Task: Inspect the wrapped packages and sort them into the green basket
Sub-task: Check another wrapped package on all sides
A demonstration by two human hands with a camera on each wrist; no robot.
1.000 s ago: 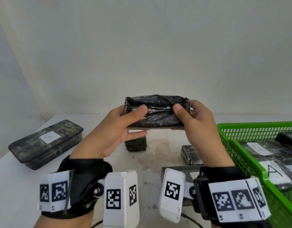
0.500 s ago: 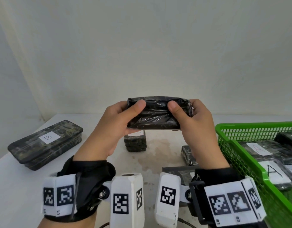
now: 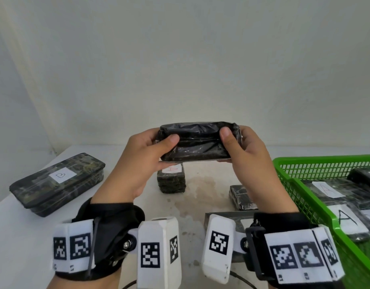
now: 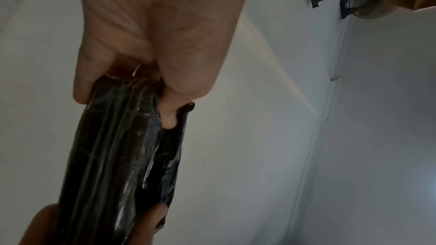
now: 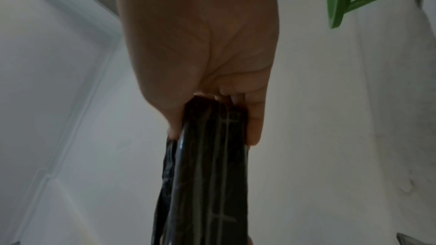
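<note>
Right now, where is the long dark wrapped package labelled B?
In the head view, the B package lies on the white table's left side, beyond the left hand.

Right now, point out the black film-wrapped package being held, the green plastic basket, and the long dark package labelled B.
black film-wrapped package (image 3: 197, 142), head view, front face.
green plastic basket (image 3: 326, 159), head view, far rim.
long dark package labelled B (image 3: 82, 182), head view, top.

A dark package (image 3: 197, 143) wrapped in glossy crinkled film is held level above the counter (image 3: 23, 236), gripped at both ends. A long package labelled B (image 3: 59, 181), a small block labelled A (image 3: 171, 178) and another dark package (image 3: 240, 197) are laid on the counter. Packages labelled A (image 3: 344, 217) are seen inside the green basket (image 3: 305, 188) at the right.
</note>
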